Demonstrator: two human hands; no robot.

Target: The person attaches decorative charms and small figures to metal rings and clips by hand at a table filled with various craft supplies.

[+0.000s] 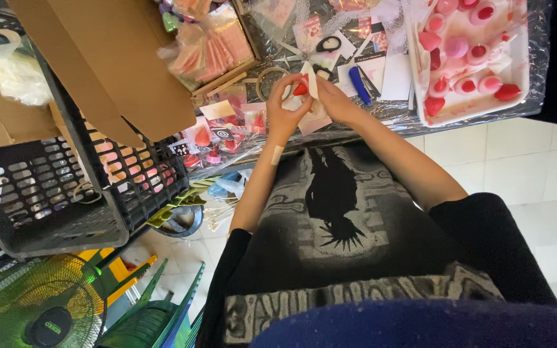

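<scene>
From the head camera, your left hand (285,111) and right hand (334,100) meet over the table edge (381,121), both pinching a small red piece (301,87) with white paper (its shape is hard to make out). Your fingers hide most of it; the white tray (517,71) is cut off above.

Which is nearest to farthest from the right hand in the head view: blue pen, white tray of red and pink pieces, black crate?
From the right hand:
1. Blue pen, just beside it on the table.
2. White tray, further along at the table's end.
3. Black crate, farthest, beyond the left hand.
</scene>
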